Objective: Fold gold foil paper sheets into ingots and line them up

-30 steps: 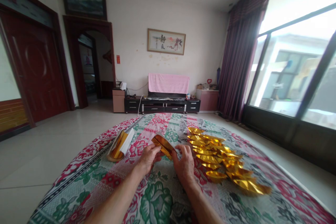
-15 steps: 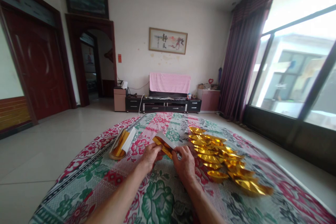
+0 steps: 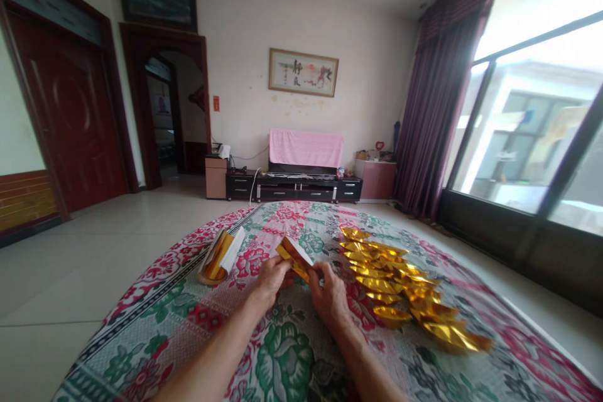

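Note:
A gold sheet with a white back [image 3: 294, 257] is held partly folded above the flowered cloth. My left hand [image 3: 273, 279] pinches its left end between thumb and fingers. The right end is gripped by my right hand [image 3: 328, 292], its fingers curled. To the right lie several folded gold paper boat shapes [image 3: 392, 315], grouped in slanting rows. A stack of gold and white sheets [image 3: 222, 256] rests at the left, curved upward at its sides, on something round and brownish.
The round table's patterned cloth [image 3: 285, 361] spreads under everything. Beyond its far edge stand a low black cabinet [image 3: 296, 191] and a screen under a pink cloth [image 3: 306, 147]. Tall windows and a purple curtain [image 3: 426, 107] are at the right.
The white flap of the held sheet shows narrower and lies lower over the gold side. Both hands keep their grip. The view has shifted very slightly.

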Tool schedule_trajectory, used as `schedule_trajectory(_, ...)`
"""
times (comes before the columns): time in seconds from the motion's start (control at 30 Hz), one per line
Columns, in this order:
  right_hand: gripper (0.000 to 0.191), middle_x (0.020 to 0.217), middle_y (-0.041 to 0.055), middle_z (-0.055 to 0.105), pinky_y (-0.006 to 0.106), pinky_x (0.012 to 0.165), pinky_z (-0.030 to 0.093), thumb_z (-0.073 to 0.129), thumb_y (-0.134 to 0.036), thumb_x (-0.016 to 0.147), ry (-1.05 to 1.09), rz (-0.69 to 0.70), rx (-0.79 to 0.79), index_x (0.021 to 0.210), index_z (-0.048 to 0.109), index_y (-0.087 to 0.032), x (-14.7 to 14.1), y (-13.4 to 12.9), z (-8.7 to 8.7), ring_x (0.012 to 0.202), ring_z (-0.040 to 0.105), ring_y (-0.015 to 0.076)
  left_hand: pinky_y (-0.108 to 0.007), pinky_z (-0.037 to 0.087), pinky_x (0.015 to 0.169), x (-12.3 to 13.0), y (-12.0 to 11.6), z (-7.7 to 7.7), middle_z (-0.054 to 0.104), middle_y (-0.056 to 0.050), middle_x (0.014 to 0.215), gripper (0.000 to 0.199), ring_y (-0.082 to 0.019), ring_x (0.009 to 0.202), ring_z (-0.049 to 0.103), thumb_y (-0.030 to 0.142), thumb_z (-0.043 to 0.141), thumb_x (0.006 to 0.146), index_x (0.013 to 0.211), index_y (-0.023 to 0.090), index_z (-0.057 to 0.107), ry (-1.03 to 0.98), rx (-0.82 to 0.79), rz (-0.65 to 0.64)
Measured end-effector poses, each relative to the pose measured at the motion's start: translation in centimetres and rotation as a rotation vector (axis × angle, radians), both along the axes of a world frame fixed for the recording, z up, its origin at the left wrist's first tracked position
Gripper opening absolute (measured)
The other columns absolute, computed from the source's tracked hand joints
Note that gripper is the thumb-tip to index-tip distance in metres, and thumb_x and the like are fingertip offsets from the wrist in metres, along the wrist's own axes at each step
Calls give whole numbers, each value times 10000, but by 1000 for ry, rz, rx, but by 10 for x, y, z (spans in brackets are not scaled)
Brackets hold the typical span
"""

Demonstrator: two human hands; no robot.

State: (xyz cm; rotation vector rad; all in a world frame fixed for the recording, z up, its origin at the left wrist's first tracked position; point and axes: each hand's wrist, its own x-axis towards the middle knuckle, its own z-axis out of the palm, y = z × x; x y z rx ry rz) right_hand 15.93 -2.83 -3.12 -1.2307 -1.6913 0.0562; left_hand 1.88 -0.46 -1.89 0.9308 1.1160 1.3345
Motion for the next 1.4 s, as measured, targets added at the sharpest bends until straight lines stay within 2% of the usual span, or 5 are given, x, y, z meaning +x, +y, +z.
schedule_trajectory(0.27,91,691,-18,607,206,617,419,478,-252,777,47,151,-5,834,529,-203,-2,-2,3,620,556,118,-218,417,521,-1,-1,0,701,-60,735,185,-161,624,643,273,639,638,774,148,642,-12,24,-42)
schedule_trajectory(0.67,215,737,12,590,230,618,430,473,-138,709,16,19,64,897,568,-182,2,9,-8,652,548,138,-217,406,469,3,-6,7,705,-104,749,290,-179,607,647,363,642,670,819,116,671,146,-39,-60)
schedule_trajectory(0.93,232,859,30,576,258,658,391,472,-122,761,-135,-37,-13,940,580,-222,2,1,-2,749,550,165,-217,462,637,-4,-14,7,682,-101,962,367,-183,846,640,253,671,664,1010,136,638,-140,93,-434)
schedule_trajectory(1.03,221,883,36,569,270,675,375,474,-137,778,-191,-41,-14,950,578,-229,2,-1,0,778,537,176,-224,466,653,-3,-16,7,676,-100,973,398,-187,873,627,276,681,676,1049,148,624,-158,132,-494)
schedule_trajectory(1.4,378,967,47,536,280,772,341,506,-120,722,-354,6,-38,1078,546,-240,-5,-11,5,908,486,184,-292,486,686,5,-11,3,698,-65,778,380,-186,720,643,298,735,614,929,110,641,-261,89,-369)
